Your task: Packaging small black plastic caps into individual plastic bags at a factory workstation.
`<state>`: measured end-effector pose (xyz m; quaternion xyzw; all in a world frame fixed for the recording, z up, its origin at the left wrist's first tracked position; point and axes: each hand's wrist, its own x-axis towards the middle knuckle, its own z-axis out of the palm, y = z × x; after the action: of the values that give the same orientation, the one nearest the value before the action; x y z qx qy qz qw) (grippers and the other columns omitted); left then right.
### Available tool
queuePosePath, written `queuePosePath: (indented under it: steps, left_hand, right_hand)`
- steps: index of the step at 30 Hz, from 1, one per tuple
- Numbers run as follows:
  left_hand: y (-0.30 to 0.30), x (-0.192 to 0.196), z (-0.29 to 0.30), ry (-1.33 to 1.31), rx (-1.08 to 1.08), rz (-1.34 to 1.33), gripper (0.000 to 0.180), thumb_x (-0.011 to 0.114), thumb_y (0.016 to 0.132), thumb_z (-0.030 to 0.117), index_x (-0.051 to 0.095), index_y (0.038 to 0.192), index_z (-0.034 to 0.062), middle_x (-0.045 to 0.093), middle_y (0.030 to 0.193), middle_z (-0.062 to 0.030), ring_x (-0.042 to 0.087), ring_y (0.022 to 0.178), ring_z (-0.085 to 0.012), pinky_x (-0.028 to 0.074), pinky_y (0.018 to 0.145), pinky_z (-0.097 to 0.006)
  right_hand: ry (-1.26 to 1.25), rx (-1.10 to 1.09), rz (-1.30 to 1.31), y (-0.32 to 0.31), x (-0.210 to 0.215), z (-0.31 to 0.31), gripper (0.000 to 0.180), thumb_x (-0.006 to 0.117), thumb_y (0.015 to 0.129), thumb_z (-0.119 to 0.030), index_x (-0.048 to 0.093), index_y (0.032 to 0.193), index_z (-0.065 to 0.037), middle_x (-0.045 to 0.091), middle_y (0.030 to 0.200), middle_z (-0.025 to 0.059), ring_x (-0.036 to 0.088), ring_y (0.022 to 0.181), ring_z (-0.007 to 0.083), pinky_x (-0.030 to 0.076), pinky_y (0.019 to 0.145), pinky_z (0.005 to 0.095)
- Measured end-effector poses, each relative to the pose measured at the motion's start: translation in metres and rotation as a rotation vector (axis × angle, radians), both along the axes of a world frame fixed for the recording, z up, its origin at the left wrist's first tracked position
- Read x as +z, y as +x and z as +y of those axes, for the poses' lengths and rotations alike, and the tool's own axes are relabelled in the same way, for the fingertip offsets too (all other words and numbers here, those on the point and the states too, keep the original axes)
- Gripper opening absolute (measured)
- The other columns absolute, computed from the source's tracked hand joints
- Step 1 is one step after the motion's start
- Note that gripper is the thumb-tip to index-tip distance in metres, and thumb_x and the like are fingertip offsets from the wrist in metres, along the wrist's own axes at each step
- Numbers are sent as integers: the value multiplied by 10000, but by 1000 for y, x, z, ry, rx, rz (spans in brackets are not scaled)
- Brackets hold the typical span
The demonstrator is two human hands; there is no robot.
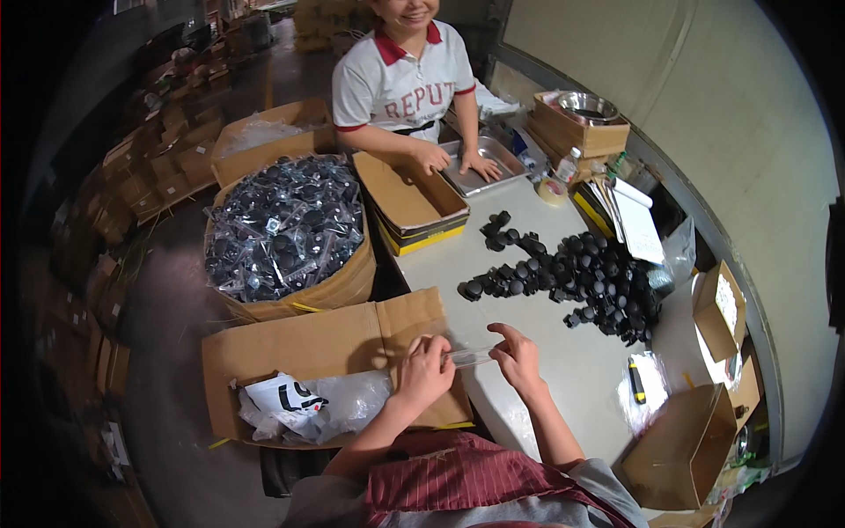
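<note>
Both of my hands are in front of me, over the near left edge of the white table [506, 387]. A clear, thin plastic bag [473, 356] stretches between them. My left hand [425, 371] pinches the bag's left end with its fingers closed. At the other end, my right hand [518, 359] grips the plastic between thumb and fingers, its index finger raised and bent. Whether anything lies inside the bag is too small to tell. Beyond my hands, a heap of small black round-topped parts [607, 282] spreads over the table.
An open carton [299, 348] with crumpled plastic lies left; behind it a carton [264, 310] brims with bagged black parts. Across the table a person [405, 88] touches a metal tray [493, 180] beside a shallow box [414, 189]. A yellow-black cutter [636, 380] lies right.
</note>
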<state>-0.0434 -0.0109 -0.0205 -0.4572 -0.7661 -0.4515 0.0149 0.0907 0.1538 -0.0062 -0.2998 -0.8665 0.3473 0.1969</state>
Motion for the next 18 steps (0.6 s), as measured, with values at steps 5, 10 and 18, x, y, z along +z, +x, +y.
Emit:
queuePosePath:
  steps: [5,10,18]
  left_hand:
    - [-40,-15,-38,-11,311,164,146,632,803,50,569,926,98,635,814,-134,609,905,-370,488,749,-507]
    - [-58,10,-42,9,412,136,41,644,905,125,634,939,105,687,817,-133,659,739,-377,522,645,-486]
    - [-48,35,5,118,240,69,94,617,959,88,668,1029,51,712,917,-99,669,813,-289,525,695,-385]
  right_hand:
    - [-247,255,186,-38,-49,67,636,766,789,-186,527,1366,-66,530,1399,181,571,1214,343,473,1002,415]
    - [598,65,-206,-83,-100,106,656,637,862,-543,541,1380,-152,468,1460,184,324,1404,450,207,1112,685]
    - [689,296,-57,-35,-110,118,639,626,875,-579,558,1396,-216,495,1478,74,312,1433,375,60,1155,676]
